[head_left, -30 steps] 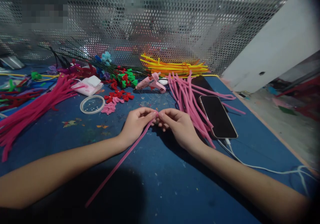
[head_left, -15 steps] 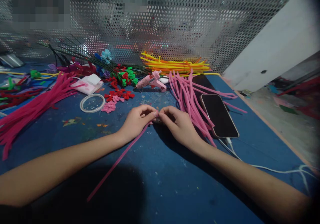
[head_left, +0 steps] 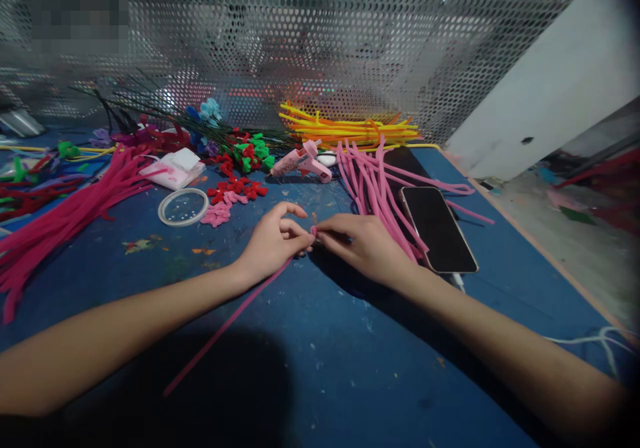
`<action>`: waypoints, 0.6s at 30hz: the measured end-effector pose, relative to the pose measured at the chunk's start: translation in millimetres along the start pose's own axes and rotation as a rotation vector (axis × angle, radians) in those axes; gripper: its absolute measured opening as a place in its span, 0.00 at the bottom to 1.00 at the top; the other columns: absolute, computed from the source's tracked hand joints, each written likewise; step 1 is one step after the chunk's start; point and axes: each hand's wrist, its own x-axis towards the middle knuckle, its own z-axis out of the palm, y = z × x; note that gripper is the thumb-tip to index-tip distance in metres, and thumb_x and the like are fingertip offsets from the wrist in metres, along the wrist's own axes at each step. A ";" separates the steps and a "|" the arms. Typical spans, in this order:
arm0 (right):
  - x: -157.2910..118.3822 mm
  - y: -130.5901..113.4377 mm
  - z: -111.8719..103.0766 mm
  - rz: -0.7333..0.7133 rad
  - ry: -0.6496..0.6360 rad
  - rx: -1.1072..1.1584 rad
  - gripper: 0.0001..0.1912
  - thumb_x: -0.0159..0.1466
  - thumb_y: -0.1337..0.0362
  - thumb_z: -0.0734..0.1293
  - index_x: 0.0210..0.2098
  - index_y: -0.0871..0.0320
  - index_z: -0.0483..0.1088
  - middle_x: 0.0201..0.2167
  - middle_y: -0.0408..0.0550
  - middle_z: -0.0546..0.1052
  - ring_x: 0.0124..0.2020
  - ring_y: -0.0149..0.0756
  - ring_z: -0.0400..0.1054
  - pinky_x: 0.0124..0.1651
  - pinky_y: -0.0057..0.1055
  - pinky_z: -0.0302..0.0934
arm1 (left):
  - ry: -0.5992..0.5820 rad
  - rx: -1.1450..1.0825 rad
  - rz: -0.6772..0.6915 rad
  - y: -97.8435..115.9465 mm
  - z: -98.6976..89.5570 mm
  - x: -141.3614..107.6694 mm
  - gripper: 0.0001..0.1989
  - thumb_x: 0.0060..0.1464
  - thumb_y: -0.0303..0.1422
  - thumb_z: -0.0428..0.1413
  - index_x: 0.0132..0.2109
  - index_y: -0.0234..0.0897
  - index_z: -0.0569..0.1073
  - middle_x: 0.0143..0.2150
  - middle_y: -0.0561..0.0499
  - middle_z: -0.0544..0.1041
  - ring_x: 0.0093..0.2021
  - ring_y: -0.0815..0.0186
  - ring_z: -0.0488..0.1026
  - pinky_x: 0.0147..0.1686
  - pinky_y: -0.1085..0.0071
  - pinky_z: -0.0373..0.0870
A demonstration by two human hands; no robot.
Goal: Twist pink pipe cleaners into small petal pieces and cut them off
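A pink pipe cleaner (head_left: 230,323) runs from between my hands down toward the lower left, its far end free over the table. My left hand (head_left: 275,240) pinches it near the upper end, thumb pressed in while the index finger is lifted. From the right, my right hand (head_left: 363,245) pinches the small bent tip of the same pipe cleaner with thumb and forefinger. Fingers partly cover the tip, so its exact shape is hidden. Beyond my hands lie small pink pipe-cleaner flowers (head_left: 217,215) and red ones (head_left: 237,189).
Light pink pipe cleaners (head_left: 377,181) and a phone (head_left: 439,229) lie at right. A pink glue gun (head_left: 303,161), yellow pipe cleaners (head_left: 350,128) and a metal mesh (head_left: 325,41) stand behind. At left are a clear-centred ring (head_left: 183,208), a tissue pack (head_left: 173,169) and magenta pipe cleaners (head_left: 75,211).
My left index finger has lifted off the pipe cleaner. My right hand has turned, its fingers now straighter and flatter at the tip. The free end has shifted slightly left.
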 end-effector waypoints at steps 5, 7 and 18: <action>0.6 0.6 -0.2 0.017 -0.028 0.026 0.10 0.59 0.65 0.61 0.33 0.56 0.74 0.30 0.47 0.77 0.31 0.34 0.70 0.33 0.29 0.61 | -0.032 -0.016 -0.015 0.7 -1.0 0.2 0.16 0.42 0.25 0.57 0.38 0.36 0.58 0.19 0.59 0.71 0.20 0.72 0.70 0.24 0.76 0.67; 0.9 0.5 -0.8 0.032 -0.038 0.039 0.10 0.59 0.66 0.61 0.33 0.56 0.74 0.30 0.47 0.78 0.30 0.34 0.71 0.33 0.29 0.60 | -0.040 -0.006 -0.012 0.9 -1.0 -0.2 0.16 0.42 0.25 0.57 0.38 0.36 0.58 0.19 0.59 0.71 0.20 0.73 0.70 0.24 0.76 0.67; 3.4 0.3 -4.4 0.179 -0.075 0.075 0.08 0.56 0.68 0.61 0.28 0.60 0.73 0.21 0.44 0.75 0.22 0.30 0.66 0.26 0.26 0.55 | -0.063 0.030 0.008 0.6 0.1 0.4 0.15 0.43 0.25 0.57 0.37 0.37 0.58 0.19 0.60 0.70 0.21 0.74 0.68 0.27 0.76 0.64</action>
